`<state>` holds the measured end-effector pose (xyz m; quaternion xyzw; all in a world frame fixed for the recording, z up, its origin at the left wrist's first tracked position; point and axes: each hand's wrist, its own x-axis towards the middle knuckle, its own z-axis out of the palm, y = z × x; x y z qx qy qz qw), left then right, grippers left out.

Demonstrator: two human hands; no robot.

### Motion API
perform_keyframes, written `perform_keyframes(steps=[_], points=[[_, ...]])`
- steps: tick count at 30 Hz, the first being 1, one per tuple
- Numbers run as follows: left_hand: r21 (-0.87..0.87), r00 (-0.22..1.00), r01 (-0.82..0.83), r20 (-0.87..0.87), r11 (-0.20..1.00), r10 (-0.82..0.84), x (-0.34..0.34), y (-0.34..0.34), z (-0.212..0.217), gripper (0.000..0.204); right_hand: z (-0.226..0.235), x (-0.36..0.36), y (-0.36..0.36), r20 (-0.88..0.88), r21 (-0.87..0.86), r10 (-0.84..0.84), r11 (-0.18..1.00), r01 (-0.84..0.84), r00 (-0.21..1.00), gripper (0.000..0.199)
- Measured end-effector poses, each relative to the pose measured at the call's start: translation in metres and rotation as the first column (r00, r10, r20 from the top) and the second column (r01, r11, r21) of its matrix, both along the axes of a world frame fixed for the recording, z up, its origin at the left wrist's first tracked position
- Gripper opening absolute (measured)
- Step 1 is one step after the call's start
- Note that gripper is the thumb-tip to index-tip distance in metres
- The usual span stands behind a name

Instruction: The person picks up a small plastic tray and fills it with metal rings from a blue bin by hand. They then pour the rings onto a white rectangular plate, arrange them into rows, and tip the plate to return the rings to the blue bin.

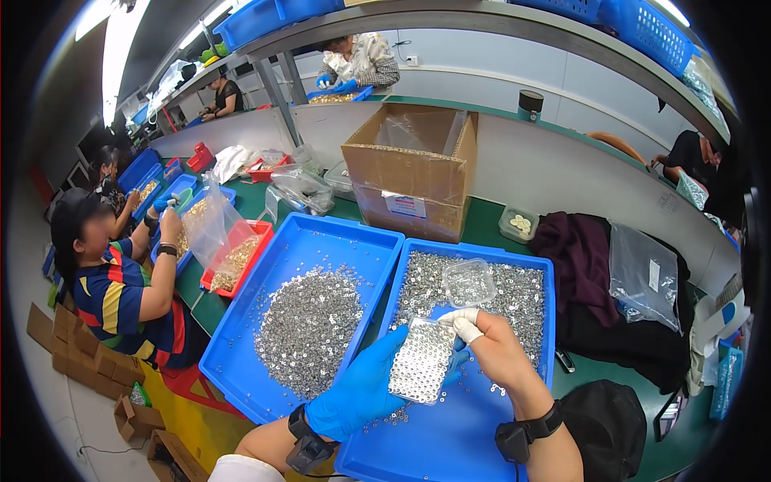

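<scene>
A small clear plastic tray (422,361), with small shiny metal rings set in rows, is tilted up over the right-hand blue bin. My left hand (361,395), in a blue glove, grips it from the left, its fingertips showing behind the right edge. At the tray's upper right corner, my right hand (499,347) pinches with thumb and finger, white covers on the tips. Loose metal rings (514,297) lie in the right-hand blue bin (450,450), and a clear plastic box (470,283) rests on them. Another heap of rings (309,329) fills the middle of the left-hand blue bin (229,353).
Behind the bins stands an open cardboard box (409,177). A clear tub (518,225) and dark clothing (578,265) with a plastic bag (646,277) lie to the right. At left, a co-worker (120,281) sits near a red bin (261,233). A shelf (482,22) crosses overhead.
</scene>
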<state>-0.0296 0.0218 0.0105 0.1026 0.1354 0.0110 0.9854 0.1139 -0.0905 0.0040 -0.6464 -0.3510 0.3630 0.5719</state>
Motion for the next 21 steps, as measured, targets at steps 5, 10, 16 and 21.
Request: perform_keyframes(steps=[5, 10, 16, 21], points=[[0.077, 0.999, -0.005, -0.046, 0.997, 0.008, 0.0007, -0.001, 0.0009, 0.05, 0.0007, 0.0, -0.0003, 0.004, -0.007, 0.0, 1.0, 0.0, 1.0, 0.023], [0.075, 0.998, -0.007, -0.054, 0.997, 0.011, 0.0009, -0.0016, 0.0012, 0.05, 0.0042, -0.0005, -0.0006, 0.019, -0.019, -0.001, 1.0, 0.001, 1.0, 0.023], [0.029, 0.999, -0.002, -0.032, 1.0, 0.003, 0.0013, -0.0006, -0.0004, 0.05, 0.0039, -0.0006, -0.0008, 0.015, -0.006, -0.001, 1.0, 0.001, 1.0, 0.022], [-0.001, 1.0, 0.005, -0.011, 1.0, -0.005, 0.0002, 0.0008, -0.0016, 0.05, 0.0037, -0.0015, -0.0003, 0.04, 0.004, -0.006, 1.0, 0.006, 0.999, 0.022]])
